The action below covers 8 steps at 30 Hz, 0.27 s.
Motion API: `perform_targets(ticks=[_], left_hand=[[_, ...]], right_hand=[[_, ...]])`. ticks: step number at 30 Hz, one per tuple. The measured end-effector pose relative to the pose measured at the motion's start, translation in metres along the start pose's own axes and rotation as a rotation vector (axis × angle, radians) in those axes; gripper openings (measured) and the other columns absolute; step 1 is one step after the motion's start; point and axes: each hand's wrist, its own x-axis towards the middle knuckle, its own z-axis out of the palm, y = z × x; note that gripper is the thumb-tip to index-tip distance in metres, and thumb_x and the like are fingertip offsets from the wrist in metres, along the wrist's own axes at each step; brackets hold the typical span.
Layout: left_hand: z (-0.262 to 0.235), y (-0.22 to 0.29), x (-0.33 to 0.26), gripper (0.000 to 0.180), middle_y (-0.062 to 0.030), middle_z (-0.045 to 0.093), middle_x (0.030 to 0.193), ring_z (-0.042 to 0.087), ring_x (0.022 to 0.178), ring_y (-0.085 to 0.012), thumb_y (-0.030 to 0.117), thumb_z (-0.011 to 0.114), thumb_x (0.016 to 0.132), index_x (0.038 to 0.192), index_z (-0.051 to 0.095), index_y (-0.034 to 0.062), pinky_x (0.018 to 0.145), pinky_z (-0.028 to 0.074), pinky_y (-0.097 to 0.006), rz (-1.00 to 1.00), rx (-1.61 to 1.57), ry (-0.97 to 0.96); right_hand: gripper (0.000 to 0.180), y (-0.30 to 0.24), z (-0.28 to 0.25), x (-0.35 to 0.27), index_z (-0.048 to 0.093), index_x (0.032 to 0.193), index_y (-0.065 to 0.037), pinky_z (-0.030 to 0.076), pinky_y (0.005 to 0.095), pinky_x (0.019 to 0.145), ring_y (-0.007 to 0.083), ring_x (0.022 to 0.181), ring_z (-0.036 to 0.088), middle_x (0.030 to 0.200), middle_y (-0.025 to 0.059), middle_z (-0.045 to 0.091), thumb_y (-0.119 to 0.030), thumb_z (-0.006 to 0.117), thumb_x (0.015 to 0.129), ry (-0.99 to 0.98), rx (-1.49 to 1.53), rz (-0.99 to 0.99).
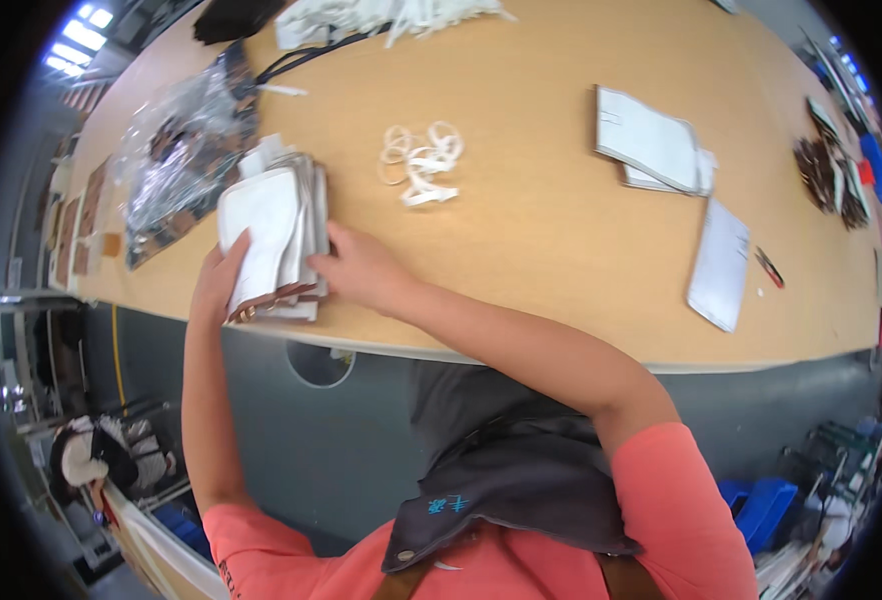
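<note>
A thick stack of white-faced flat panels with brown edges (261, 220) lies near the table's front edge, left of the middle. On its left side, my left hand (221, 278) grips the stack, the thumb over the top panel and the other fingers mostly hidden. My right hand (363, 268) closes on the right edge of the same stack, thumb and fingers at the layered sides. Beyond my right hand lies a loose tangle of white bands (423, 160). What the panels are made of, I cannot tell.
A transparent plastic bag with brown pieces (176, 150) lies left of the stack. White panels (649, 140) and another single panel (721, 265) rest at the right, beside small snips (769, 268). White strips (381, 18) are heaped at the far edge; brown bundles (829, 175) lie far right.
</note>
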Motion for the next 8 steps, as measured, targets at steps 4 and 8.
perform_targets(ticks=[4,8], left_hand=[[-0.008,-0.010,0.007,0.064,-0.0147,0.067,0.113,0.065,0.094,-0.0175,0.042,0.065,0.095,0.138,0.051,-0.0039,0.081,0.052,-0.031,0.133,0.131,0.113],[-0.059,-0.022,0.018,0.067,-0.0076,0.064,0.112,0.060,0.092,-0.0136,0.038,0.071,0.092,0.150,0.045,0.0145,0.083,0.049,-0.029,0.517,0.219,0.423]], right_hand=[[0.052,0.004,-0.045,-0.051,0.050,0.139,-0.003,0.055,0.0384,0.084,0.0268,0.108,0.065,0.136,0.0230,0.052,-0.027,0.062,0.096,0.078,-0.121,-0.178],[0.051,0.026,-0.113,-0.103,0.049,0.140,-0.005,0.054,0.0408,0.094,0.0274,0.115,0.062,0.140,0.0192,0.049,-0.024,0.064,0.095,0.258,-0.354,-0.418]])
